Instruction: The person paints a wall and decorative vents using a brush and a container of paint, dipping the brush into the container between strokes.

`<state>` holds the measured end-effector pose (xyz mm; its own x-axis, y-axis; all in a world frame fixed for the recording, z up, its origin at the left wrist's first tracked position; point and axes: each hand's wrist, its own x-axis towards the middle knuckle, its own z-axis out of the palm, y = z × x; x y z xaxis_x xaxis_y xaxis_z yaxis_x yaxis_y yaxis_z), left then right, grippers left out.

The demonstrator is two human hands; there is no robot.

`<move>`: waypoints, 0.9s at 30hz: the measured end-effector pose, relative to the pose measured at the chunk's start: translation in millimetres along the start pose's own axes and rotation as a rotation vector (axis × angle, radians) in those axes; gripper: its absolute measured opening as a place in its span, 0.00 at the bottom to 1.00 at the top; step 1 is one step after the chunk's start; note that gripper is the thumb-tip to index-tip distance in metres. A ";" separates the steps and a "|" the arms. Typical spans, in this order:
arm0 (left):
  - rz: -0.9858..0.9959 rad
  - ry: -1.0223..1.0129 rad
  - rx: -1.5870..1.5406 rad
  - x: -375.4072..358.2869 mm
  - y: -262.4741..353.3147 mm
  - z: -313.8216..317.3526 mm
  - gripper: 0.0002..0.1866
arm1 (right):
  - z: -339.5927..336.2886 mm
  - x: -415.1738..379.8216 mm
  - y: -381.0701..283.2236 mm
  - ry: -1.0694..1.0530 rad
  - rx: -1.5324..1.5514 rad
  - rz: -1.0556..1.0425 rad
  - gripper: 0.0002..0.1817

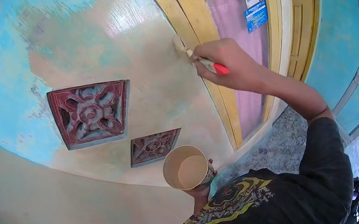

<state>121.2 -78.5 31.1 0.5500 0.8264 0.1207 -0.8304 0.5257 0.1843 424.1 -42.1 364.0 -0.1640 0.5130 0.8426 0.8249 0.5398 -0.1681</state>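
My right hand [224,64] is closed around the handle of a paintbrush [207,63] with a red tip. The paint-covered bristles lie against the wall [155,80], close to the yellow window frame [188,20]. Lower down, my left hand [202,191] grips a paint bucket [185,167] from below and the side; part of that hand is hidden behind it. Beige paint shows inside the bucket. Around the brush the wall is a patchy beige, with turquoise still showing at the upper left.
Two red-and-grey ornamental vent blocks [90,113] are set in the wall. Behind the window glass hangs a pink curtain [237,31], with a blue-and-white sticker [257,16] on the pane. A yellow door [296,16] stands farther right, above a grey patterned floor [276,152].
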 end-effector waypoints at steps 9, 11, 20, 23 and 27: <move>-0.014 -0.015 0.055 3.9 4.6 -6.9 0.60 | -2.9 10.8 9.6 0.023 0.051 0.022 0.06; 0.005 -0.004 0.027 3.3 2.2 -10.6 0.59 | -4.9 0.3 0.5 -0.060 0.113 0.091 0.07; -0.047 -0.017 -0.104 0.0 15.3 -37.5 0.55 | 6.9 -7.1 10.7 -0.026 0.068 0.058 0.07; -0.025 -0.031 -0.140 3.1 10.6 -28.6 0.55 | 3.1 -13.8 3.1 -0.139 0.103 0.145 0.07; -0.018 0.001 0.037 -1.6 13.0 -15.7 0.57 | -11.0 27.7 8.4 0.059 -0.037 -0.057 0.07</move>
<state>108.1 -69.9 17.9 0.5646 0.8172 0.1160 -0.8166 0.5328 0.2220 432.4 -30.8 391.6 -0.1795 0.4413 0.8792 0.8349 0.5411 -0.1012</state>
